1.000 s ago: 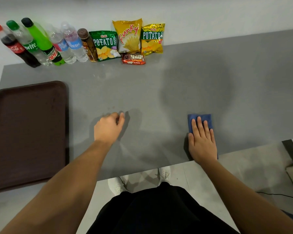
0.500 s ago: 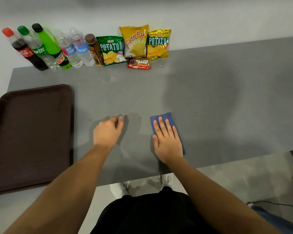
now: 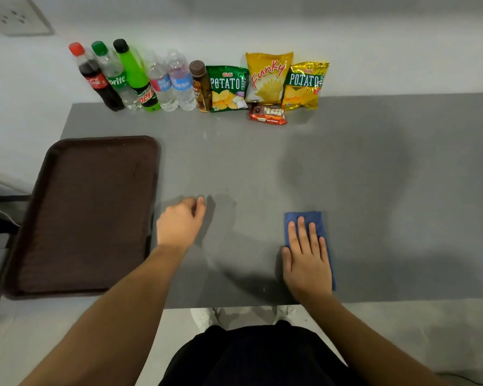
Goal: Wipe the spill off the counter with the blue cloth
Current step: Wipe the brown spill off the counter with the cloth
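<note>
A folded blue cloth (image 3: 304, 218) lies flat on the grey counter (image 3: 374, 176), near the front edge and right of centre. My right hand (image 3: 307, 260) presses on it with straight fingers spread over most of it. My left hand (image 3: 180, 222) rests on the counter to the left, fingers loosely curled, holding nothing. A faint wet smear shows on the counter between the hands; I cannot make out a distinct spill.
A dark brown tray (image 3: 89, 215) lies at the counter's left end. Along the back wall stand several drink bottles (image 3: 134, 76), three crisp bags (image 3: 268, 76) and a chocolate bar (image 3: 267, 116). The counter's front edge runs just below my hands.
My right hand slid the cloth left toward the left hand, then back to the right. The left hand stayed put. The camera view tilted up a little.
</note>
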`<state>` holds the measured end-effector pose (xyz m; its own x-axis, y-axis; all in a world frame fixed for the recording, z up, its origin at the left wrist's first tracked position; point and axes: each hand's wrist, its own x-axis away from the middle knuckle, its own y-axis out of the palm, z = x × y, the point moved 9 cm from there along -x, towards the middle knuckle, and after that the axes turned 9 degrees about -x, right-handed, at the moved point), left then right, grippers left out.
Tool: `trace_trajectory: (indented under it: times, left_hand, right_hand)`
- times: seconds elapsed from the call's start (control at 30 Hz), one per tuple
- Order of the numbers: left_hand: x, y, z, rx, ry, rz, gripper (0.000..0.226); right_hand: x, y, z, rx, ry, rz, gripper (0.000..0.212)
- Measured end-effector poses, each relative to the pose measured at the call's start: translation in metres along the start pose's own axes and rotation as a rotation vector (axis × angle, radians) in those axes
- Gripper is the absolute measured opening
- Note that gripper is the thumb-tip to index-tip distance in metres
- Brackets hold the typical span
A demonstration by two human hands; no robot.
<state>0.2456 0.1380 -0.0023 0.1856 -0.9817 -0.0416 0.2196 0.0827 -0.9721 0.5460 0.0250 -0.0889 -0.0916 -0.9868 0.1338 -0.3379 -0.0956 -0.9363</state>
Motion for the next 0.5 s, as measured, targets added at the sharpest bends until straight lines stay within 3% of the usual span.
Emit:
trace_trajectory:
  times: [0.3, 0.5]
  left_hand:
    - [-0.003, -0.001, -0.016, 0.023, -0.037, 0.008, 0.043]
    - [-0.006, 0.001, -0.029, 0.044, -0.040, 0.006, 0.044]
  right_hand:
    - [-0.036, 0.026, -0.133, -0.036, -0.364, -0.047, 0.059]
    - [-0.098, 0.021, -0.153, -0.057, -0.359, -0.067, 0.060]
